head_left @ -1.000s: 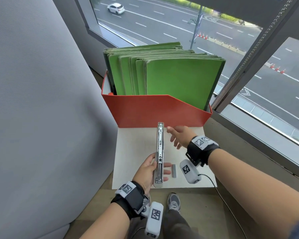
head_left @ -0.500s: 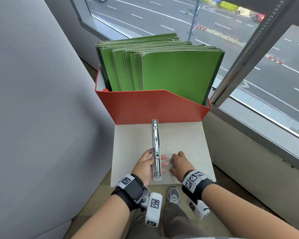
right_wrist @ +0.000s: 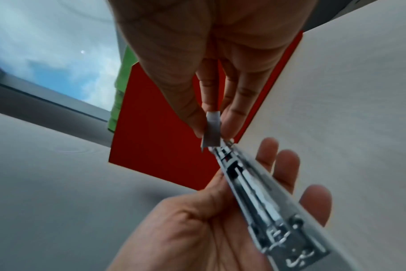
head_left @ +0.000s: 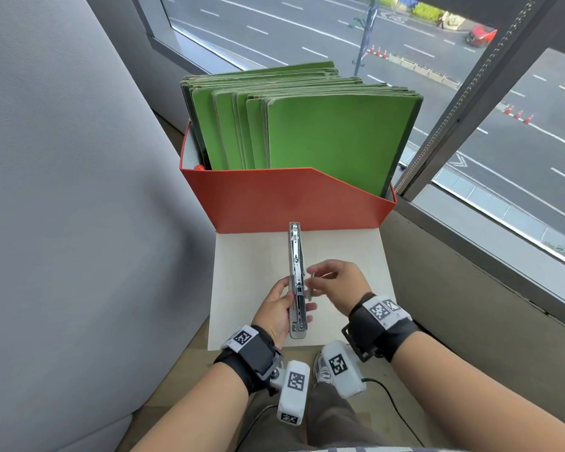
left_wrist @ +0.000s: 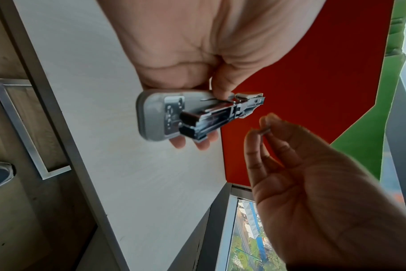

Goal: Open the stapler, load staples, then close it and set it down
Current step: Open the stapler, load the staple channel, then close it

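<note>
The grey stapler (head_left: 296, 278) is swung fully open, one long strip above the white board (head_left: 248, 256). My left hand (head_left: 279, 305) grips its near half from the side, thumb on top (left_wrist: 220, 88), fingertips under it (right_wrist: 287, 163). The metal staple channel (right_wrist: 253, 188) faces up. My right hand (head_left: 335, 282) pinches a short strip of staples (right_wrist: 213, 128) between thumb and fingers, held upright just right of the channel. In the left wrist view only the strip's end (left_wrist: 264, 131) shows between those fingertips, a short way from the stapler (left_wrist: 197, 115).
A red file box (head_left: 284, 200) packed with green folders (head_left: 323, 132) stands at the board's far edge. A grey padded wall (head_left: 79, 190) is on the left, a window ledge (head_left: 470, 288) on the right. My shoe (head_left: 323, 370) shows below the board.
My right hand went from the stapler's far end down to the board, picked up the strip of staples lying there, and lifted it beside the channel. The left hand kept holding the open stapler.
</note>
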A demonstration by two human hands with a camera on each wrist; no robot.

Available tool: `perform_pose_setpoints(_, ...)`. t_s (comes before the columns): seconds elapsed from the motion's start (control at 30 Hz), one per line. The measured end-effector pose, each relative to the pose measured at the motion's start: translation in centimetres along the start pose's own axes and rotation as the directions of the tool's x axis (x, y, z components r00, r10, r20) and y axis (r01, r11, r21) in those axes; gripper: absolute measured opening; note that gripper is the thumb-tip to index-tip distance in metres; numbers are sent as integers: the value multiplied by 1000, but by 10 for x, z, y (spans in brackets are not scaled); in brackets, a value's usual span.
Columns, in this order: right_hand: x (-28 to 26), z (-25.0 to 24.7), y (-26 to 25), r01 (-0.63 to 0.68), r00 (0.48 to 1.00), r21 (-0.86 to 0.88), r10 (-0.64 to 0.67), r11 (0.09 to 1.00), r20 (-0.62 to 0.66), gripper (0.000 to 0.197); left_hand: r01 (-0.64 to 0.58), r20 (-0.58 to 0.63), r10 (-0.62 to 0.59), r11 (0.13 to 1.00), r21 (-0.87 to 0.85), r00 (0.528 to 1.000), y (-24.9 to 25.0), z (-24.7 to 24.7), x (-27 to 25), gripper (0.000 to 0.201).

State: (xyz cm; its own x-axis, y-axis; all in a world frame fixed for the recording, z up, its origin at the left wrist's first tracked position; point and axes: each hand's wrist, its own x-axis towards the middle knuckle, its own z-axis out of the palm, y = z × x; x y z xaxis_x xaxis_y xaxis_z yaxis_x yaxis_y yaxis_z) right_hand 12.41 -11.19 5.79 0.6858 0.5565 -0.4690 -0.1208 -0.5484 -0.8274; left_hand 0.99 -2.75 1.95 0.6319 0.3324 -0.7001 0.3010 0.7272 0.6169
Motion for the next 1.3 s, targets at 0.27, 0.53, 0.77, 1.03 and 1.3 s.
perform_pose_setpoints(0.27, -4, 12, -2, 100, 994, -209, -106, 973, -22, 12, -4, -7, 4, 1000, -10, 1000, 2, 7, 0, 30)
perform_pose_setpoints(0.53, -3, 15, -4, 175, 984, -370, -174, 912, 37, 13, 2, 1, -2, 1000, 18, 1000, 1, 8, 1, 29)
perform_pose_setpoints(0.77, -1, 12, -5, 129, 991, -348, -137, 929, 1, 14, 5, -11, -5, 1000, 20, 1000, 4, 11, -1, 29)
perform_pose_setpoints(1.03, 1, 12, -3, 81, 995, -332, -98, 940, -33, 14, -5, -22, 6, 999, 38, 1000, 4, 13, 0, 31)
perform_pose_setpoints(1.3, 2, 11, -2, 104, 993, -387, -116, 916, -7, 15, -4, -29, 6, 999, 52, 1000, 2, 14, 1, 31)
